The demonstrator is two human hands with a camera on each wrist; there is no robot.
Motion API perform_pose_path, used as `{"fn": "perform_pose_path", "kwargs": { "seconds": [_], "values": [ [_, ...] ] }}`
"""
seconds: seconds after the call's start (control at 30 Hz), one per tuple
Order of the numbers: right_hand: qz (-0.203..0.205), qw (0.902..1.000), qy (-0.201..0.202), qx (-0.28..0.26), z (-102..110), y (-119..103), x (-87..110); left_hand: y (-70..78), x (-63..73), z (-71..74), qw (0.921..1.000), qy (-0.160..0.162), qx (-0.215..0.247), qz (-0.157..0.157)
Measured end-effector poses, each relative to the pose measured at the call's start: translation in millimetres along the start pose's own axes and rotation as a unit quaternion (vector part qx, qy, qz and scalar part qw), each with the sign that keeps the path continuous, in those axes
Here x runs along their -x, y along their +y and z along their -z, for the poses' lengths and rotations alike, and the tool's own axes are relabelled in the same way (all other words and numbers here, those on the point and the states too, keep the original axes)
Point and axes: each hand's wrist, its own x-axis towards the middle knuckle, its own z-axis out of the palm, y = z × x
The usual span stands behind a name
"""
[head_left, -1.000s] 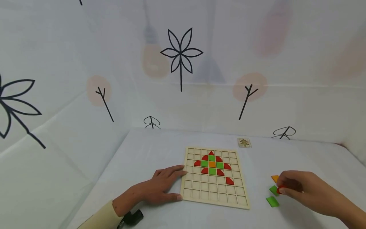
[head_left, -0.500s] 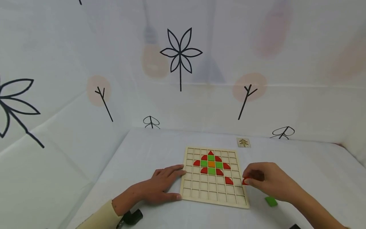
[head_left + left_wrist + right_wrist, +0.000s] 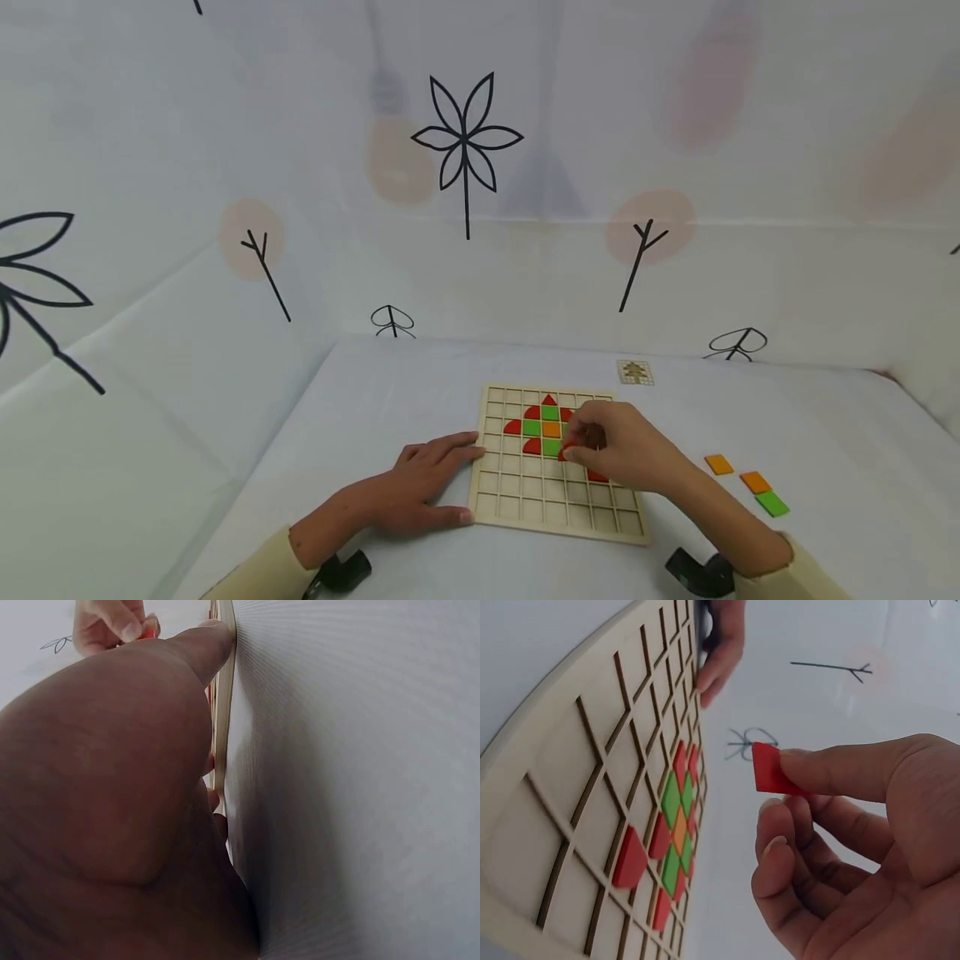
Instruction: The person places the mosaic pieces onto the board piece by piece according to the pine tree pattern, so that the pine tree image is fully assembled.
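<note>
A wooden grid board [image 3: 517, 504] lies flat on the white table. In its upper cells is a pattern of red, green [image 3: 531, 428] and orange [image 3: 551, 429] tiles; a separate red tile [image 3: 631, 859] sits closer to the near right. My right hand [image 3: 630, 446] is over the board, pinching a red tile [image 3: 769, 771] with one curved side between thumb and fingers; the right wrist view shows it raised off the cells. My left hand [image 3: 420, 492] rests along the board's left edge, fingers extended, thumb and fingertips touching the rim.
Right of the board lie an orange tile [image 3: 718, 464], another orange tile [image 3: 755, 482] and a green tile [image 3: 772, 503]. A small patterned card [image 3: 635, 372] lies behind the board's right corner. White printed cloth [image 3: 525, 275] rises behind the table.
My right hand has carried the red tile leftward from the loose tiles to above the board's pattern, uncovering tiles at the right. My left hand stays at the board's edge.
</note>
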Motion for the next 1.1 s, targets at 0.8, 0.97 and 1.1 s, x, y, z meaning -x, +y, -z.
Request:
{"fn": "perform_pose_path", "kwargs": {
  "seconds": [0.8,0.97,1.1],
  "values": [
    [0.013,0.9999,0.009,0.007,-50.7,-6.0,-41.1,1.3,1.4,3.2,0.9998,0.005,0.005,-0.017],
    [0.016,0.9998,0.006,0.015,-57.8,-5.1,-42.2,1.5,2.0,3.8,0.9998,0.001,0.013,-0.014],
    [0.017,0.9997,0.006,0.018,-61.1,-6.1,-41.8,1.6,2.4,3.8,0.9998,0.002,0.012,-0.015]
  ]
}}
